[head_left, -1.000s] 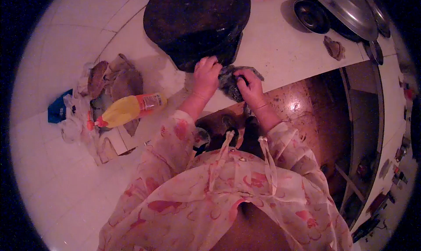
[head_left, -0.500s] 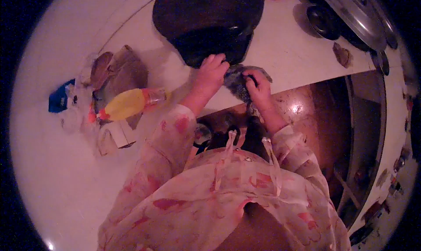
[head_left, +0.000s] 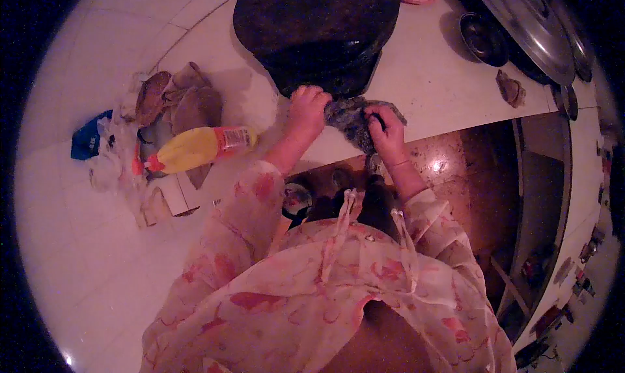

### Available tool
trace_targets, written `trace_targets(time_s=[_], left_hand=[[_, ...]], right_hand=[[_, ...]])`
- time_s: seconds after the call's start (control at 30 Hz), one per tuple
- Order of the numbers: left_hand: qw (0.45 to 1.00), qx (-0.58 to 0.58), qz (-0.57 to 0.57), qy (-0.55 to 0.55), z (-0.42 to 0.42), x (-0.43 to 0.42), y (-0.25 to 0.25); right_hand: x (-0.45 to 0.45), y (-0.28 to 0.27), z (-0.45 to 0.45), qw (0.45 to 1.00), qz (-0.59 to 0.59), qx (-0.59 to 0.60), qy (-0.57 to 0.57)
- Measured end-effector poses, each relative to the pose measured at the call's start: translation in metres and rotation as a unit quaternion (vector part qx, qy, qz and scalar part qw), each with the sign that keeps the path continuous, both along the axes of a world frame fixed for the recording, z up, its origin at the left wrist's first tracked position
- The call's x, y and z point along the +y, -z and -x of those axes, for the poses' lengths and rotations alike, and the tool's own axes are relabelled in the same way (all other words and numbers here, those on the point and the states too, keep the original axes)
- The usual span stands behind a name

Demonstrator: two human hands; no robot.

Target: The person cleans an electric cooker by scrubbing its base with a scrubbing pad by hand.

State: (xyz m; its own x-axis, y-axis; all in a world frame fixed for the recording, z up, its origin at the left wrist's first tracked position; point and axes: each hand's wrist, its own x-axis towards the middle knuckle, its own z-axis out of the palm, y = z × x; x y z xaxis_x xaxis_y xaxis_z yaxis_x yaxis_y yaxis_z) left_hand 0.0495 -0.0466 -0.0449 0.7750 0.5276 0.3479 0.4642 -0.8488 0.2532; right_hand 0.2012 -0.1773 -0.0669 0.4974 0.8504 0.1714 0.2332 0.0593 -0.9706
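Your right hand [head_left: 387, 129] is pinching the cloth [head_left: 351, 120], which is lying at the edge of the desk [head_left: 430, 80]. Your left hand [head_left: 308, 111] is curling beside the container [head_left: 319, 31]; I can't tell its fingers' grip.

Single head-worn wide view, steeply down onto the counter [head_left: 426, 90], fairly near

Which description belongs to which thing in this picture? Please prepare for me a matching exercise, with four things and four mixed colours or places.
Things:
1. squeeze bottle
2. dark crumpled cloth
3. large vessel
4. metal lid

Descriptions:
A. silvery, at the picture's upper right
B. black, just beyond the left hand
C. yellow, with a red cap
D. at the fingers of the right hand

Pairs: 1-C, 2-D, 3-B, 4-A
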Motion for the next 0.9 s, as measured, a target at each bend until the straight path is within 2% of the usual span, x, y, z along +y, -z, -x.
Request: trace_targets(time_s=[0.03, 0.17, 0.27, 0.33, 0.63, 0.77, 0.9], left_hand=[[0.996, -0.072, -0.003, -0.052, 0.001, -0.002, -0.002], [0.993, -0.11, 0.017, -0.033, 0.003, -0.001, -0.009], [0.995, -0.1, 0.017, -0.013, 0.002, 0.0, -0.018], [1.0, -0.005, -0.007, 0.007, -0.001, -0.002, -0.025], [0.996, 0.071, -0.037, 0.03, -0.003, 0.002, -0.031], [0.995, 0.074, -0.055, 0.046, -0.002, 0.005, -0.032], [0.996, 0.074, -0.024, 0.05, -0.002, 0.01, -0.032]], right_hand=[[0.0, 0.0, 0.001, 1.0, 0.0, 0.001, 0.0], [0.003, 0.0, 0.004, 1.0, 0.0, -0.011, 0.011], [0.003, -0.001, 0.005, 1.0, 0.006, -0.007, 0.01], [0.003, -0.002, 0.004, 1.0, 0.009, -0.003, 0.009], [0.004, -0.01, 0.005, 1.0, -0.001, -0.001, 0.003], [0.006, -0.007, 0.004, 1.0, 0.01, 0.006, -0.002], [0.007, -0.004, 0.005, 1.0, -0.002, 0.015, -0.006]])
